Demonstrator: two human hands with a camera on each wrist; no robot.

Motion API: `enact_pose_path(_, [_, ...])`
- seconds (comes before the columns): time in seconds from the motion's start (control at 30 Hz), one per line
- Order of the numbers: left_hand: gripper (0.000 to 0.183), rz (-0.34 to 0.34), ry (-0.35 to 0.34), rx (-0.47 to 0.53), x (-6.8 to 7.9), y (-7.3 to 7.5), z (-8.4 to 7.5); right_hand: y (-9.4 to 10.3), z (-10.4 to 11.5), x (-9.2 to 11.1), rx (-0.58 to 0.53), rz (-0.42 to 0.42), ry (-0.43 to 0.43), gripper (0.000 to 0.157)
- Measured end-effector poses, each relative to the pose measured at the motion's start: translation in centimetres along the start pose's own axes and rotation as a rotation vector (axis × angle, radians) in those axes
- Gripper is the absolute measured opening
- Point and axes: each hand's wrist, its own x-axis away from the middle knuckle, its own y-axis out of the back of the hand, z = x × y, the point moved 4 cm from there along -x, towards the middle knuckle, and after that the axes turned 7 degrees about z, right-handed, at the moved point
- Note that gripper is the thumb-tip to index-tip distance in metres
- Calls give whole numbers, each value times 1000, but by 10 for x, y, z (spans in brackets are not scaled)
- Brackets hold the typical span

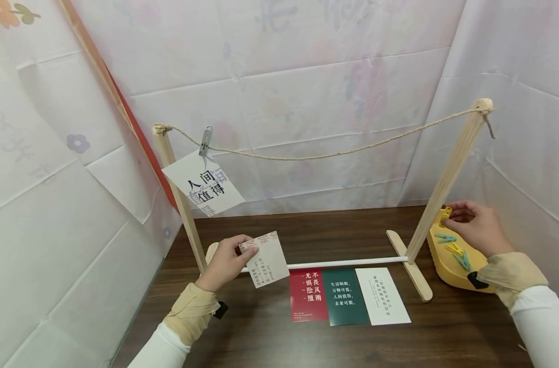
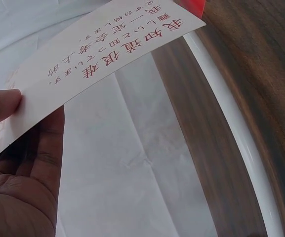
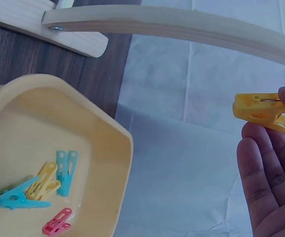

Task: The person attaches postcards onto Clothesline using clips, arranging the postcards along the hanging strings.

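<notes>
My left hand pinches a cream card with red lettering between thumb and fingers, left of centre in front of the stand's white bar. In the left wrist view the card slants upward from the thumb. Over at the right, my right hand holds a yellow clothespin between thumb and fingers, above the edge of a yellow bin. Inside that bin lie teal clothespins, a yellow one and a pink one. A white card hangs tilted from the rope by a grey clothespin.
Two wooden posts hold the sagging rope over the dark wooden table. A red card, a green card and a white card lie in a row in front of the bar. White printed sheeting stands behind.
</notes>
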Motion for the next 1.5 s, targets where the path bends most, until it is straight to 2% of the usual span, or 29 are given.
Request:
enact_pose_path(0.37, [9, -51, -29, -16, 0, 4, -3, 3, 16, 9, -27, -27, 37, 36])
enact_pose_path(0.73, [7, -125, -64, 7, -2, 11, -10, 8, 41, 14, -34, -79, 70, 32])
enact_pose_path(1.1, [9, -148, -92, 17, -4, 18, -21, 10, 58, 18, -55, -134, 133, 31])
enact_pose_path(1.5, [9, -159, -151, 12, -9, 27, -33, 11, 79, 23, -36, -132, 169, 32])
